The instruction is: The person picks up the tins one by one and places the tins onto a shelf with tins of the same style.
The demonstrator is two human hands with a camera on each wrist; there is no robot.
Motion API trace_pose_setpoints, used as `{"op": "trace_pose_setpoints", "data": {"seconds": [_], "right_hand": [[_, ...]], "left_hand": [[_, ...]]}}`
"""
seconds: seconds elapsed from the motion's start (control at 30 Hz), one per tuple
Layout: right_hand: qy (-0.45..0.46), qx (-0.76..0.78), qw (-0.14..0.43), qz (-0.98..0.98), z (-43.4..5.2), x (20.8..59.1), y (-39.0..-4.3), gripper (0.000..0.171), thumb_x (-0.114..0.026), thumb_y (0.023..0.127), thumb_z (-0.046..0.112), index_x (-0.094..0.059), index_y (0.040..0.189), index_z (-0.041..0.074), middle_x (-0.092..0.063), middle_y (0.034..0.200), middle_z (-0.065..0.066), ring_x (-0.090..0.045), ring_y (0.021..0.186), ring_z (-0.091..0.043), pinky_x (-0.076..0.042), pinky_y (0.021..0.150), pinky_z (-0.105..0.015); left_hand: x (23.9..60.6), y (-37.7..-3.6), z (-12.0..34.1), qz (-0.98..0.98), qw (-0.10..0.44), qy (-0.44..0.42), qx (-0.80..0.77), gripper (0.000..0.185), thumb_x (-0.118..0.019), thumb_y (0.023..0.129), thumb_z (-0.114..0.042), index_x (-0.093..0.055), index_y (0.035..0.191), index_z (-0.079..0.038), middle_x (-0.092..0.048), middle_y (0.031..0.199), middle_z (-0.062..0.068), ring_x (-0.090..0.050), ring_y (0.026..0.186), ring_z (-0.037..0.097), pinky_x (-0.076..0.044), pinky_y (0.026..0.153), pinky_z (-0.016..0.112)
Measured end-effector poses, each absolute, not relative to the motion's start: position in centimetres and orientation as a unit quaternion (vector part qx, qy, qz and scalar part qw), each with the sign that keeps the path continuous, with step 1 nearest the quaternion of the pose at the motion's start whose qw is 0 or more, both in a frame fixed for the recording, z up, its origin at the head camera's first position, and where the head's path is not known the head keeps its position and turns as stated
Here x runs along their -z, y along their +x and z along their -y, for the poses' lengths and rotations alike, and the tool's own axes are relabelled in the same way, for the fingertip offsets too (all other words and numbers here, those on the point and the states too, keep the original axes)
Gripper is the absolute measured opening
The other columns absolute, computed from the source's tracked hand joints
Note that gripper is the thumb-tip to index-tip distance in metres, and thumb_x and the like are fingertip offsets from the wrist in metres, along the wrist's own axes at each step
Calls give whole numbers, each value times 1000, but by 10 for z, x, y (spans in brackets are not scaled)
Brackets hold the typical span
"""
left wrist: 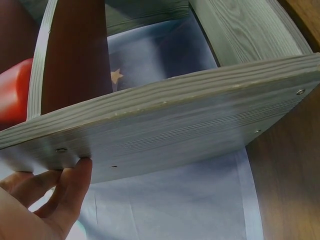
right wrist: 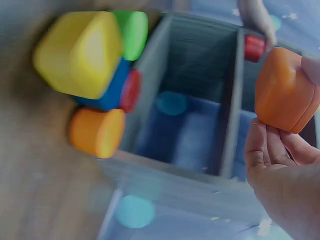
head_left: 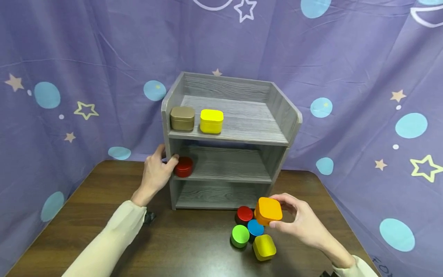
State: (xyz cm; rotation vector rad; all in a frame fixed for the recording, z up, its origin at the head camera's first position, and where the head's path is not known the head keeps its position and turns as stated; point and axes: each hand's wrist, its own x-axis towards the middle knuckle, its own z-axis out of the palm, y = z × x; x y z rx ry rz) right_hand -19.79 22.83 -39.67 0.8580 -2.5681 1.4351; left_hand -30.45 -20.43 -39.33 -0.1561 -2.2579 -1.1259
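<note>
Orange square tin (head_left: 268,210) sits pinched in my right hand (head_left: 301,223), lifted just above the table cluster. My left hand (head_left: 155,173) grips the grey shelf (head_left: 228,134) side, thumb touching the red tin (head_left: 184,166) on the middle level. I judge three tins shelved, five left including this one.
</note>
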Motion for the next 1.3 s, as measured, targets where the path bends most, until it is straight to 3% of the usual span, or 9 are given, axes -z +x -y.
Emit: {"op": "trace_pose_setpoints", "data": {"seconds": [0.4,0.77,1.3], "right_hand": [[320,-447,44,834,-202,319,-220,50,-86,90,7,-68,136,9,-75,125,-6,-71,106,-14,-57,99,-22],[315,-434,29,843,-182,268,-237,50,-86,90,10,-69,136,7,-76,119,-10,-71,97,-18,-58,88,-26],[278,-432,9,858,-159,221,-284,55,-84,91,12,-66,142,4,-75,131,-17,-72,107,-16,-56,95,-19]], "left_hand": [[393,-305,204,851,301,-58,425,33,-65,98,-30,-66,118,-3,-81,110,27,-76,102,51,-55,86,63],[394,-305,205,849,305,-59,427,34,-66,98,-28,-66,119,-2,-81,112,27,-76,103,51,-55,87,64],[394,-305,204,849,305,-61,428,34,-66,97,-27,-66,119,-1,-81,112,28,-76,102,51,-56,86,64]]}}
